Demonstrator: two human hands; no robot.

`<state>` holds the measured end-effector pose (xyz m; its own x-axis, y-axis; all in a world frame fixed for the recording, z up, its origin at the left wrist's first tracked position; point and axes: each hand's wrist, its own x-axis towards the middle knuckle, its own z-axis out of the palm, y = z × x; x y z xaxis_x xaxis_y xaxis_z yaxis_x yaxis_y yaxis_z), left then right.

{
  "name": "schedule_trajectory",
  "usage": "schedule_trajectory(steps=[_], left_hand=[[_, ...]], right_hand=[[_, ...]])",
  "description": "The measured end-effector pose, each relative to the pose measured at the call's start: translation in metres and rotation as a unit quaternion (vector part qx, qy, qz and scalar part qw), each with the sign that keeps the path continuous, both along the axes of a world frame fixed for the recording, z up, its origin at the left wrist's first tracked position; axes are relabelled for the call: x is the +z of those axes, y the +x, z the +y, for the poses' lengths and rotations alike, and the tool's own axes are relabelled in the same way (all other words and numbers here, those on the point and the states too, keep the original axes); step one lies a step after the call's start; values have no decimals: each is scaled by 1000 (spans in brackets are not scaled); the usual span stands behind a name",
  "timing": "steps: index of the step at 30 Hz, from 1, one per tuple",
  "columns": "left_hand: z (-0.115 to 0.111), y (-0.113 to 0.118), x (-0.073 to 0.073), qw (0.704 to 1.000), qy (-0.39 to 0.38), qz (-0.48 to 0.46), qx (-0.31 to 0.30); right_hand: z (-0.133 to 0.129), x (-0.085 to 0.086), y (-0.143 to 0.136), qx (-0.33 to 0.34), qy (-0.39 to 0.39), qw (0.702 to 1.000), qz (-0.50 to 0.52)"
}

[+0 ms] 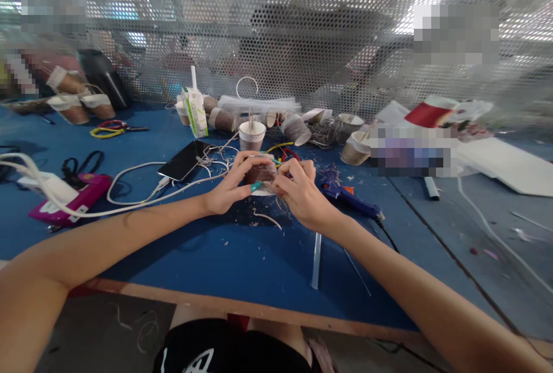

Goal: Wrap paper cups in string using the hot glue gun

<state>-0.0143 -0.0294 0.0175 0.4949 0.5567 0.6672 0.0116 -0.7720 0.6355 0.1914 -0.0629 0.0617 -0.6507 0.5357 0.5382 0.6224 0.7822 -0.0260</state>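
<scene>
A paper cup wrapped in brown twine (260, 175) lies on its side above the blue table, its white rim facing me. My left hand (231, 186) is closed around its left side, with the thumb along the lower edge. At the right side of the cup, my right hand (302, 191) has its fingers bent in a pinch. A thin strand hangs below those fingertips, but what exactly they grip is hidden. Just behind stands another twine-wrapped cup (252, 131), upright. To the right of my right hand lies a blue glue gun (356, 203).
A clear glue stick (317, 261) lies near the front edge. On the left are a phone (184, 160) with a white cable, a magenta power strip (93, 194) and scissors (113, 128). Several wrapped cups and a drink carton (195, 111) line the perforated metal screen (207, 27).
</scene>
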Motion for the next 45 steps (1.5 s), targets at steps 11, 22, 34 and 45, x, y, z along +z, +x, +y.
schedule_trajectory(steps=[11, 22, 34, 45], left_hand=[[-2, -1, 1, 999, 14, 30, 6], [-3, -1, 2, 999, 11, 36, 14], [-3, 0, 3, 999, -4, 28, 24], [-2, 1, 2, 999, 1, 35, 36]], right_hand=[[0, -4, -3, -61, 89, 991, -74], [-1, -2, -3, -91, 149, 977, -119], [4, 8, 21, -49, -16, 998, 23], [5, 3, 19, -29, -47, 998, -34]])
